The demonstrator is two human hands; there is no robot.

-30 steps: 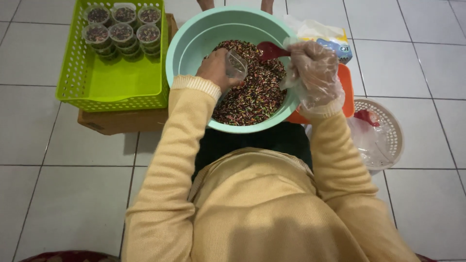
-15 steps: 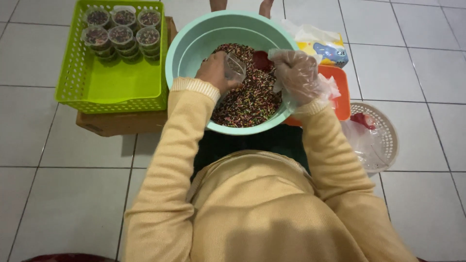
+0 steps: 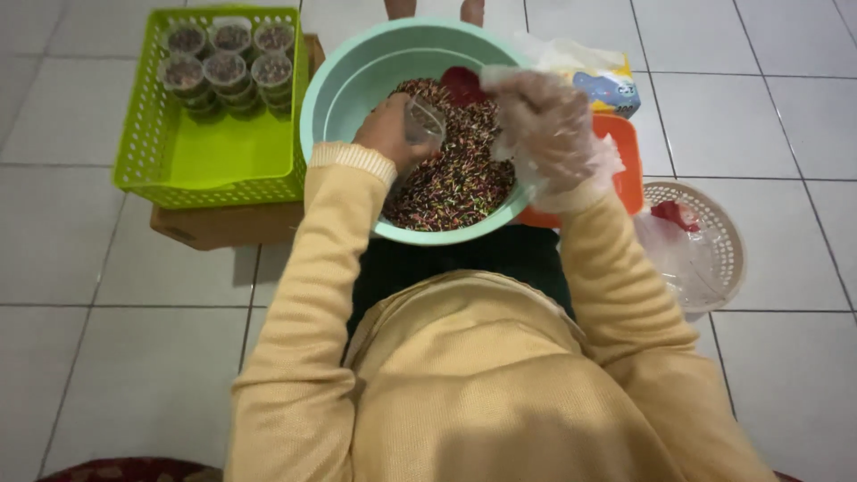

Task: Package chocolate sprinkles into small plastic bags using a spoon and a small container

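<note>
1. My left hand (image 3: 386, 134) is clamped on a clear cup (image 3: 424, 125), mouth tilted toward 3 o'clock, over the sprinkles (image 3: 455, 178) in the teal bowl (image 3: 357, 80)
2. My gloved right hand (image 3: 544, 125), fingers curled together, sits just beside the cup at 3 o'clock; whether it holds anything, I cannot tell

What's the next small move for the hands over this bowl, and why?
Probably tip the red scoop into the clear cup. The left hand holds that cup over the sprinkles in the teal bowl, the gloved right hand is beside it, and the cup looks unfilled.
</note>
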